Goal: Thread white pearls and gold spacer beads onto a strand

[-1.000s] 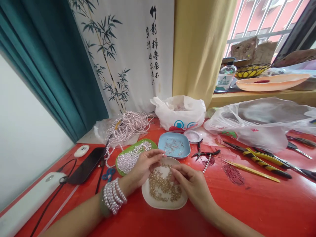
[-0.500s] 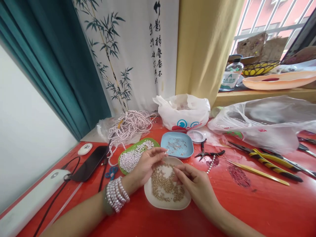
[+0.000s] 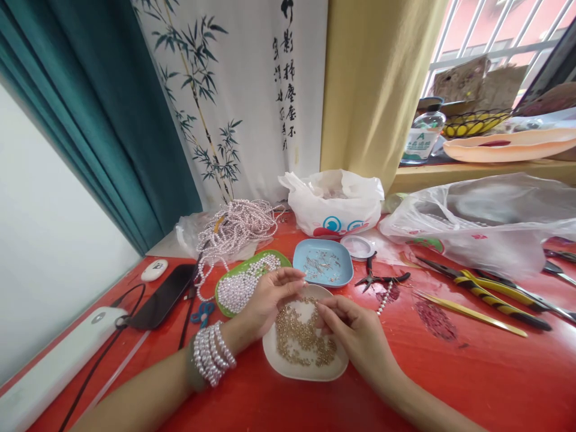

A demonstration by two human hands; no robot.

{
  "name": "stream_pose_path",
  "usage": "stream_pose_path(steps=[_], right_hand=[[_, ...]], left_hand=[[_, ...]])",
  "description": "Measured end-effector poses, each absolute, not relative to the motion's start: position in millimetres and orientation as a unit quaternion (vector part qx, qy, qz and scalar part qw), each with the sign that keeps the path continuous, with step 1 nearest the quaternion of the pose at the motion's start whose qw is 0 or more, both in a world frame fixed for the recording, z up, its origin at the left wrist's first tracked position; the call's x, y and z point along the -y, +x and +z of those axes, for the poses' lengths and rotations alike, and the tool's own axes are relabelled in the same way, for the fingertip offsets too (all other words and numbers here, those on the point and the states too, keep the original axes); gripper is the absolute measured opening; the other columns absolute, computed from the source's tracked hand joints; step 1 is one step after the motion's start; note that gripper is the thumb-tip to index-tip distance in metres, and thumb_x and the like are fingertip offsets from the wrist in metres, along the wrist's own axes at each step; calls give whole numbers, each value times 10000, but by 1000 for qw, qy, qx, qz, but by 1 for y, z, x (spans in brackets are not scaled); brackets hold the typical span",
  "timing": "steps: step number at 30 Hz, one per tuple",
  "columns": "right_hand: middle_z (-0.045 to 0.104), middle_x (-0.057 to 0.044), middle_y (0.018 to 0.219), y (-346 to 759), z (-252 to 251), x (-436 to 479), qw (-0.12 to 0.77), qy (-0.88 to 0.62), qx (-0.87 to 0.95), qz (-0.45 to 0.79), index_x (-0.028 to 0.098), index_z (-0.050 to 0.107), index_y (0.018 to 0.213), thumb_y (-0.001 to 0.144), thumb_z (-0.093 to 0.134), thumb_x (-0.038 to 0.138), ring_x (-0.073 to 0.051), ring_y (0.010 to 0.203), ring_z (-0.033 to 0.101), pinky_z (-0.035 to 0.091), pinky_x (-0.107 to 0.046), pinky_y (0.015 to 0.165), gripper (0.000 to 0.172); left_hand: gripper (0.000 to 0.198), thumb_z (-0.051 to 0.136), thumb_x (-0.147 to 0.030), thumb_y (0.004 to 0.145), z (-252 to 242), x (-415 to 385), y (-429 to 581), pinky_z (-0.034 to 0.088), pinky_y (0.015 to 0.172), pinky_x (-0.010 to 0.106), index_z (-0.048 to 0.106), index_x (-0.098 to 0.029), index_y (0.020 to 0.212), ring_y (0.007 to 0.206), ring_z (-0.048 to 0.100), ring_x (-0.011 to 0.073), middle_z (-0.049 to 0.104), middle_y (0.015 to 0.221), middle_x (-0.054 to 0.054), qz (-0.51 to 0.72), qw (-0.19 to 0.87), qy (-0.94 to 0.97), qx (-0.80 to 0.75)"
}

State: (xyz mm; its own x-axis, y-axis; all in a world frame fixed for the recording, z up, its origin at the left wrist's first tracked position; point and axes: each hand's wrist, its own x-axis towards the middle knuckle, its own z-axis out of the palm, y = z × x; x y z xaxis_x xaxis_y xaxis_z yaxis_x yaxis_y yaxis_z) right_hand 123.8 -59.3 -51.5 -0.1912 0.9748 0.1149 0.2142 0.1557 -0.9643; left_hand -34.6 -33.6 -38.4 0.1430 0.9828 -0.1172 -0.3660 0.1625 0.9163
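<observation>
We see a glossy red table (image 3: pixel 472 372) pushed up against a teal curtain (image 3: pixel 90 120), a white hanging scroll (image 3: pixel 234 90) painted with bamboo and a column of black brush characters we cannot read, and a mustard curtain (image 3: pixel 373 78) beside a barred window (image 3: pixel 495 30). On the sill stands a clear bottle (image 3: pixel 420 139) with a label bearing a green "A"; the smaller print is too small to read. A white plastic bag (image 3: pixel 333 207) at the back of the table shows blue-and-red printed circles. Near the front edge sits a cream dish (image 3: pixel 306 369) holding small gold beads (image 3: pixel 301 339). Our left hand (image 3: pixel 267 297), its wrist wrapped in pearl bracelets (image 3: pixel 211 354), hovers over the dish's far-left rim with fingertips pinched together; what they pinch is too small to tell. Our right hand (image 3: pixel 355 333) rests at the dish's right side, fingers curled and tips pinched over the beads. Behind lie a green dish of pearls (image 3: pixel 243 282), a blue dish (image 3: pixel 321 267) and black pliers (image 3: pixel 380 278).
</observation>
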Motion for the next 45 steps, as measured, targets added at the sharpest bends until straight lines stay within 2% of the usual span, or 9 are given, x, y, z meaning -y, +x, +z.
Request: stream_pose_path(steps=[3, 13, 18, 23, 27, 30, 35, 40, 45], right_hand=[[618, 0, 578, 124, -52, 58, 428, -467, 623, 458, 185, 585, 688, 790, 488, 333, -122, 510, 565, 455, -230, 515, 204], [618, -13, 611, 131, -39, 53, 409, -406, 624, 528, 164, 600, 699, 813, 470, 367, -125, 579, 585, 470, -243, 574, 267], [635, -32, 689, 145, -25, 46, 427, -425, 648, 466, 163, 613, 702, 818, 464, 356, -144, 683, 587, 462, -265, 637, 270], [598, -6, 622, 156, -4, 43, 437, -459, 660, 403, 167, 618, 667, 809, 474, 345, -89, 512, 468, 363, -216, 464, 269], [618, -5, 632, 157, 1, 44, 411, -447, 645, 464, 160, 629, 698, 790, 502, 327, -58, 440, 411, 340, -194, 407, 229], [647, -3, 673, 155, 0, 45, 390, -433, 624, 521, 159, 636, 782, 764, 542, 282, -46, 428, 447, 375, -181, 409, 156], [595, 48, 541, 150, 0, 49, 321, -384, 614, 610, 172, 646, 874, 736, 579, 236, -63, 446, 536, 427, -177, 436, 167], [591, 47, 539, 145, -7, 49, 327, -404, 596, 612, 164, 627, 700, 715, 580, 189, -53, 450, 534, 432, -172, 461, 56], [581, 39, 536, 149, -20, 42, 327, -441, 640, 537, 175, 607, 633, 700, 548, 146, -64, 441, 511, 393, -179, 424, 94]], left_hand=[[248, 727, -155, 616, -37, 36, -33, 430, 666, 211, 615, -162, 837, 695, 566, 92, 621, 746, 0, 493, 649, 417, -402], [120, 660, -252, 671, -33, 39, -32, 415, 585, 224, 612, -148, 708, 678, 523, 116, 579, 715, 12, 442, 601, 529, -405], [75, 640, -222, 666, -21, 45, -30, 404, 575, 221, 607, -164, 701, 643, 507, 100, 565, 727, 1, 454, 591, 533, -400], [82, 645, -232, 667, -18, 48, -27, 362, 506, 203, 591, -171, 680, 574, 477, 93, 556, 671, -8, 456, 565, 550, -412], [90, 650, -243, 676, -21, 48, -27, 327, 488, 195, 594, -173, 690, 539, 438, 78, 543, 639, -23, 464, 532, 566, -426], [78, 642, -239, 689, -21, 49, -27, 330, 504, 196, 599, -174, 694, 547, 436, 78, 540, 632, -25, 459, 514, 587, -425], [73, 631, -231, 689, -21, 50, -24, 362, 560, 223, 600, -166, 682, 595, 479, 103, 567, 650, -4, 434, 486, 626, -429], [68, 616, -226, 694, -14, 50, -26, 353, 564, 226, 596, -165, 670, 587, 464, 103, 547, 635, -10, 412, 479, 637, -441], [54, 597, -220, 701, -6, 38, -40, 352, 543, 222, 606, -169, 689, 581, 484, 106, 562, 652, -7, 408, 472, 624, -471]])
